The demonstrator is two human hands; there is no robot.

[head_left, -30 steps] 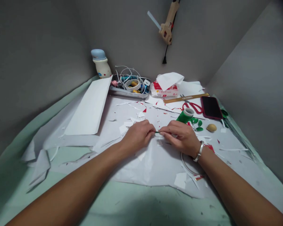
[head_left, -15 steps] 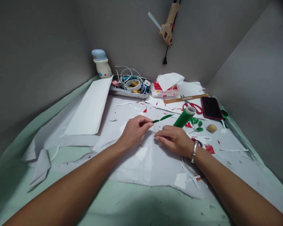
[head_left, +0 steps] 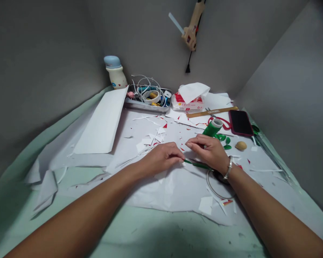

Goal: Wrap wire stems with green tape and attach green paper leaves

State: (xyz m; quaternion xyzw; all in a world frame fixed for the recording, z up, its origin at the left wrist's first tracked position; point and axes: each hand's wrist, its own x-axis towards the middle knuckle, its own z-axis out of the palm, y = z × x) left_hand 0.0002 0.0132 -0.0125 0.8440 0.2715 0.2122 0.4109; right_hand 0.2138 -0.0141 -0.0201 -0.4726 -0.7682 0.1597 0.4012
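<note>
My left hand point(head_left: 165, 156) pinches the end of a thin green leaf piece point(head_left: 201, 165), which points right and passes under my right hand. My right hand point(head_left: 208, 148) is closed, thumb and fingertips together, just above the leaf piece; what it grips, if anything, is too small to make out. Behind it stands a green thread spool point(head_left: 212, 128), its lower part hidden. Several small green leaves point(head_left: 227, 143) lie right of the spool. Thin wires point(head_left: 133, 157) lie beside my left hand.
A metal tray point(head_left: 148, 106) of supplies, a bottle point(head_left: 117, 75) and a tissue pack point(head_left: 188, 103) stand at the back. Scissors point(head_left: 224, 123), a ruler point(head_left: 212, 112), a phone point(head_left: 240, 123) and a wire ring point(head_left: 212, 190) lie rightward. A glue gun point(head_left: 191, 34) hangs above.
My left hand has moved right and nearer with the green leaf piece, which now points slightly downward. My right hand has shifted right and a little up, covering the spool's lower part.
</note>
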